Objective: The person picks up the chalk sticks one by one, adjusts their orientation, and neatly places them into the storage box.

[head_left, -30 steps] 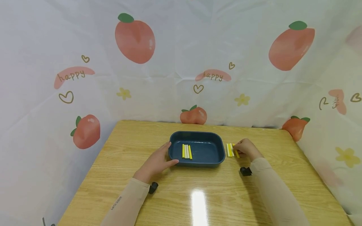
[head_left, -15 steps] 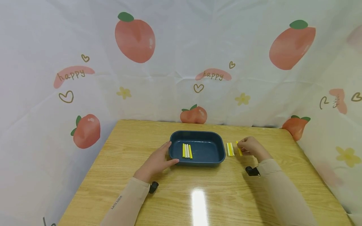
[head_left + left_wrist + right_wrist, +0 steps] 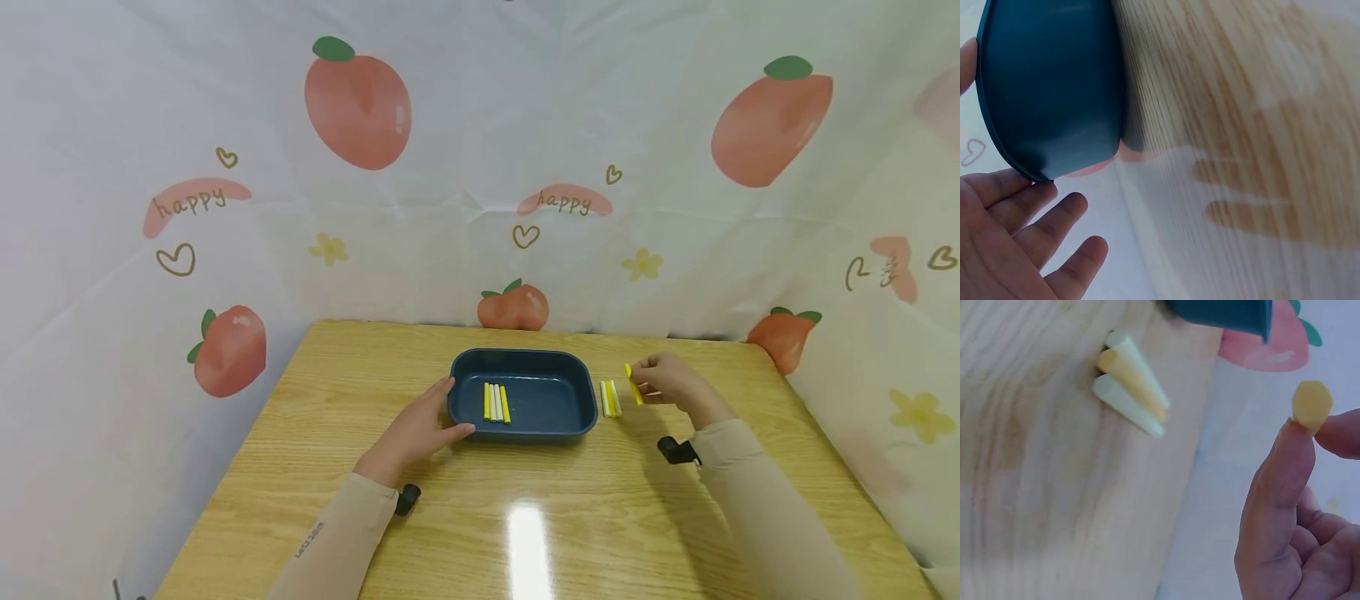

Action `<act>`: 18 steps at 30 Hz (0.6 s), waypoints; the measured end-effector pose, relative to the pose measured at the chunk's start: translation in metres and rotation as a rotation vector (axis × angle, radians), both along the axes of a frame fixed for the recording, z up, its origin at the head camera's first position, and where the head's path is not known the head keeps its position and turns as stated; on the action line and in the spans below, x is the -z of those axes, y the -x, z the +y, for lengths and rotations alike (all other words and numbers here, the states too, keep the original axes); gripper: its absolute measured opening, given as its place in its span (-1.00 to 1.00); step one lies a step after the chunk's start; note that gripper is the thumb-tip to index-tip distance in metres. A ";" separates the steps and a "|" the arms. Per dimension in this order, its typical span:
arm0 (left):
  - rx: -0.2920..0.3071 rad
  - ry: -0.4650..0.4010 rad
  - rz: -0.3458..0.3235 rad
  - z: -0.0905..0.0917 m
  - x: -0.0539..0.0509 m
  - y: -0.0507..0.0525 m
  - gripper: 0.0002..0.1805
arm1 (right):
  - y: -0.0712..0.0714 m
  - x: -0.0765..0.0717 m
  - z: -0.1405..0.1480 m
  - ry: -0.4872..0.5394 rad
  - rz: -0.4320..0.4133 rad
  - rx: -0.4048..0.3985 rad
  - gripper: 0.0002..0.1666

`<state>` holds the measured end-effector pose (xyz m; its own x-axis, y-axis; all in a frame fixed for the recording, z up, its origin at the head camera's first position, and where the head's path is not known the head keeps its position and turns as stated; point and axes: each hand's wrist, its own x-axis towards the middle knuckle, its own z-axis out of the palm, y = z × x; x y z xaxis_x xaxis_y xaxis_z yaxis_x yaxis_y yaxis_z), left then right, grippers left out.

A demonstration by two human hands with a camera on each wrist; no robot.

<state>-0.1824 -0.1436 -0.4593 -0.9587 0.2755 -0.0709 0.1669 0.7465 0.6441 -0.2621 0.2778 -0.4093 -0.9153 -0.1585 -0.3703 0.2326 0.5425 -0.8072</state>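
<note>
My left hand (image 3: 412, 431) rests at the left end of a dark blue rectangular tray (image 3: 522, 437), fingers fairly straight. In the left wrist view its fingertips (image 3: 1041, 187) touch the tray's rim (image 3: 997, 140). Inside the tray several yellow and white chalk sticks (image 3: 496, 402) lie side by side. To the right of the tray, my right hand (image 3: 673, 387) pinches a yellow chalk stick (image 3: 634, 385) between thumb and index finger, above the table. The right wrist view shows that chalk's flat end (image 3: 1312, 403). Beside it lie a yellow chalk stick (image 3: 1127, 378) and two white ones (image 3: 1125, 403).
All of this stands on a wooden table (image 3: 450, 525). A white curtain (image 3: 450, 125) with peach prints hangs behind and at the sides. Each wrist wears a small black camera (image 3: 677, 451). Light glares on the table's front (image 3: 529, 550).
My right hand has lifted the yellow chalk stick away from the row beside the tray and moved it up and slightly right. The left hand and the tray have stayed in place.
</note>
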 end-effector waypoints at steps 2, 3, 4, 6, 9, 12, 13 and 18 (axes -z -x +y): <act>-0.001 -0.004 0.003 0.000 0.001 0.000 0.08 | 0.000 -0.005 -0.002 0.009 -0.004 -0.012 -0.67; -0.002 -0.001 0.001 0.000 0.001 0.000 0.08 | 0.000 -0.007 -0.003 0.013 -0.008 -0.016 -0.65; -0.003 -0.001 0.002 0.000 0.001 0.000 0.08 | 0.001 -0.009 -0.004 0.018 -0.012 -0.019 -0.64; -0.004 -0.002 0.006 -0.001 0.001 0.000 0.08 | 0.001 -0.012 -0.007 0.023 -0.020 -0.029 -0.62; -0.004 0.003 0.003 -0.001 0.001 0.000 0.09 | 0.003 -0.016 -0.011 0.032 -0.028 -0.045 -0.62; -0.005 0.000 -0.001 0.000 0.001 0.000 0.09 | 0.004 -0.021 -0.016 0.048 -0.030 -0.061 -0.68; -0.006 -0.001 -0.003 0.000 0.001 0.000 0.09 | 0.005 -0.022 -0.017 0.053 -0.031 -0.069 -0.69; -0.011 -0.004 -0.010 0.000 0.000 0.000 0.09 | 0.005 -0.030 -0.024 0.082 -0.038 -0.088 -0.74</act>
<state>-0.1821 -0.1434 -0.4593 -0.9610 0.2651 -0.0792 0.1522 0.7456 0.6488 -0.2666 0.2542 -0.3795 -0.8821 -0.2685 -0.3869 0.2182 0.4950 -0.8410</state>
